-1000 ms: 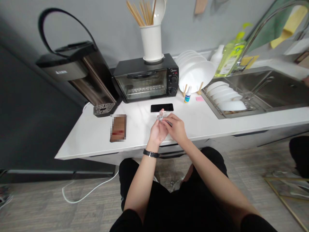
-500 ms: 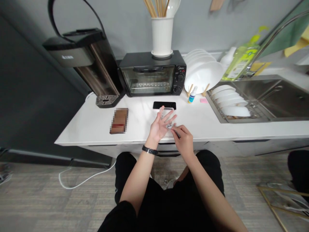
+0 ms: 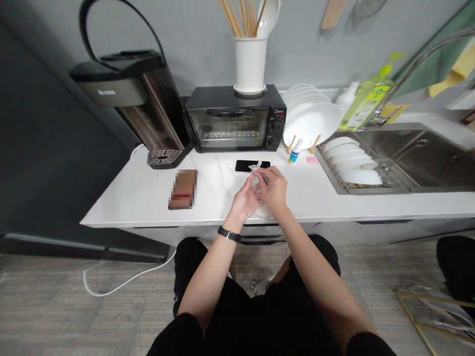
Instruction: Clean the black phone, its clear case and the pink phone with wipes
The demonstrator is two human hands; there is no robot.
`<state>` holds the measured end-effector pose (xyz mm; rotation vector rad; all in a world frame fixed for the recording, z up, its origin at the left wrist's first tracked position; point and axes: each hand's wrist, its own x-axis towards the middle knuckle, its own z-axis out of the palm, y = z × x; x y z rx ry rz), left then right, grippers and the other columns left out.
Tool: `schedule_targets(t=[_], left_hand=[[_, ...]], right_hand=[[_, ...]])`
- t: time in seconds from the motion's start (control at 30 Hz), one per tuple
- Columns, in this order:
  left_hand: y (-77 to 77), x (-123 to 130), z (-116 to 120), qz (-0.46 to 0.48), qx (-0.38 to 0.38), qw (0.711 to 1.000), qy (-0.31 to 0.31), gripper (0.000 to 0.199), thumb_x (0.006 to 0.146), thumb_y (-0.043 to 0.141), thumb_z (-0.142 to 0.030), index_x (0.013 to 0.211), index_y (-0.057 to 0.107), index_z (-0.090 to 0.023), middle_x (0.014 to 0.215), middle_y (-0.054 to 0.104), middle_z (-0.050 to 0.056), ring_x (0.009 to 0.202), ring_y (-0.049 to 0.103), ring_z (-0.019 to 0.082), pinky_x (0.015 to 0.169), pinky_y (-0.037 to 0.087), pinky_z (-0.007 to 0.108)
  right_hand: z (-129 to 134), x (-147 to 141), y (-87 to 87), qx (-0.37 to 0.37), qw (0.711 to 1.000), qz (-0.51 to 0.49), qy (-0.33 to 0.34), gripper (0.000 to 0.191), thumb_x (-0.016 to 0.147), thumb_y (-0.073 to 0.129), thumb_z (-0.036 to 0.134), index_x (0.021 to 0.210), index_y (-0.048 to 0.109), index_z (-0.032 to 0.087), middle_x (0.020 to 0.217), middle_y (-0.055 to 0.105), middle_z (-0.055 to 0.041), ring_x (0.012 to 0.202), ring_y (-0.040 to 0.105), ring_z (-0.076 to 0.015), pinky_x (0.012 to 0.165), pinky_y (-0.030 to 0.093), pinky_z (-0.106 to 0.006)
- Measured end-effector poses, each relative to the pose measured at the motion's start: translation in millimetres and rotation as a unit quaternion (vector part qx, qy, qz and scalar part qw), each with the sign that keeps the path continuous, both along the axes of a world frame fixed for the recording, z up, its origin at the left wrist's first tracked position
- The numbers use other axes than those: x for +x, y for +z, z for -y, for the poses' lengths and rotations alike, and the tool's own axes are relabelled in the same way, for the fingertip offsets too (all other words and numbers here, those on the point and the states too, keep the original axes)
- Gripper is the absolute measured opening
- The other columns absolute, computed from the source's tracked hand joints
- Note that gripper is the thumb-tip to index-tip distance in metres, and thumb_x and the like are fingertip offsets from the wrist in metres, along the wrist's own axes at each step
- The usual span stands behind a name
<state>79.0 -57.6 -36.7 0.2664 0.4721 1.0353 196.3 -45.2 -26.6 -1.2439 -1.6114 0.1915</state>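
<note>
A clear plastic packet [image 3: 254,178] is held steady between the pinching right hand [image 3: 274,189] and the cupped left hand [image 3: 245,201], low over the middle of the white counter [image 3: 126,205], just before a black smartphone [image 3: 247,166].

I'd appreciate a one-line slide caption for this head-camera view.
Left hand and right hand hold a clear plastic item over a white counter.

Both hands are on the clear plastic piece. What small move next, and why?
Probably steady the clear plastic piece in your left hand and ease your right hand back slightly: both hands cover it, close to the black smartphone.
</note>
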Motion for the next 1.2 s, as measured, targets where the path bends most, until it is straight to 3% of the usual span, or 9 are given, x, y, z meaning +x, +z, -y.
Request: schedule_targets(t=[0.07, 0.17, 0.33, 0.53, 0.73, 0.87, 1.0, 1.2], left_hand=[[1.9, 0, 0, 0.025, -0.016, 0.999, 0.026, 0.047, 0.114, 0.038, -0.035, 0.157, 0.052, -0.025, 0.101, 0.077, 0.004, 0.079, 0.072, 0.014, 0.079, 0.058, 0.024], [3.1, 1, 1, 0.045, -0.009, 0.997, 0.060, 0.050, 0.112, 0.036, -0.023, 0.162, 0.046, -0.027, 0.119, 0.077, 0.004, 0.095, 0.074, 0.011, 0.090, 0.056, 0.020], [5.4, -1, 6, 0.012, 0.025, 1.000, 0.012, 0.057, 0.111, 0.041, -0.030, 0.167, 0.036, -0.036, 0.144, 0.069, 0.008, 0.125, 0.071, 0.022, 0.106, 0.056, 0.037], [9.1, -6, 12, -0.014, 0.050, 0.999, 0.003, 0.052, 0.112, 0.041, -0.042, 0.164, 0.039, -0.044, 0.156, 0.060, 0.010, 0.136, 0.065, 0.031, 0.100, 0.060, 0.046], [7.2, -4, 11, -0.018, 0.077, 0.997, 0.005, 0.051, 0.111, 0.044, -0.044, 0.162, 0.041, -0.045, 0.156, 0.059, 0.010, 0.134, 0.066, 0.030, 0.093, 0.064, 0.043], [6.3, -2, 11, -0.023, 0.080, 0.996, 0.008, 0.052, 0.111, 0.042, -0.045, 0.163, 0.040, -0.043, 0.156, 0.060, 0.011, 0.129, 0.068, 0.031, 0.090, 0.063, 0.042], [2.3, -2, 8, -0.009, 0.065, 0.998, 0.007, 0.052, 0.110, 0.047, -0.045, 0.161, 0.045, -0.040, 0.152, 0.063, 0.012, 0.122, 0.071, 0.030, 0.088, 0.061, 0.040], [-3.7, -2, 3, -0.017, 0.058, 0.998, 0.003, 0.048, 0.108, 0.052, -0.045, 0.156, 0.053, -0.037, 0.132, 0.072, 0.010, 0.095, 0.074, 0.022, 0.086, 0.058, 0.037]], right_hand=[[6, -7, -2.9, -0.003, 1.000, 0.003, 0.024, 0.022, 0.102, 0.059, 0.025, 0.106, 0.080, 0.021, 0.097, 0.070, -0.0069, 0.089, 0.069, -0.0214, 0.083, 0.054, -0.033], [21, -12, -9.1, -0.024, 0.999, 0.016, 0.038, 0.021, 0.102, 0.060, 0.025, 0.106, 0.081, 0.023, 0.096, 0.070, -0.0067, 0.089, 0.069, -0.0218, 0.083, 0.055, -0.034], [47, -10, -17.2, -0.041, 0.998, 0.019, 0.050, 0.021, 0.102, 0.060, 0.022, 0.107, 0.081, 0.024, 0.097, 0.072, -0.0066, 0.089, 0.070, -0.0220, 0.084, 0.057, -0.035], [85, -8, -21.8, -0.035, 0.994, 0.035, 0.096, 0.023, 0.105, 0.057, 0.023, 0.107, 0.080, 0.024, 0.095, 0.072, -0.0074, 0.090, 0.070, -0.0228, 0.084, 0.058, -0.036], [117, 9, -28.6, -0.042, 0.995, 0.033, 0.079, 0.023, 0.107, 0.056, 0.028, 0.105, 0.079, 0.025, 0.087, 0.068, -0.0051, 0.080, 0.067, -0.0206, 0.075, 0.057, -0.033], [108, 21, -28.2, -0.035, 0.999, 0.024, 0.032, 0.023, 0.106, 0.056, 0.028, 0.107, 0.078, 0.023, 0.089, 0.067, -0.0056, 0.080, 0.067, -0.0206, 0.076, 0.056, -0.034], [74, 27, -22.4, -0.024, 0.999, 0.036, -0.004, 0.024, 0.105, 0.055, 0.028, 0.106, 0.078, 0.023, 0.091, 0.068, -0.0068, 0.083, 0.068, -0.0221, 0.077, 0.055, -0.035], [25, 21, -10.4, -0.017, 0.998, 0.039, -0.039, 0.025, 0.102, 0.055, 0.028, 0.104, 0.079, 0.021, 0.092, 0.068, -0.0073, 0.082, 0.066, -0.0224, 0.077, 0.053, -0.035]])
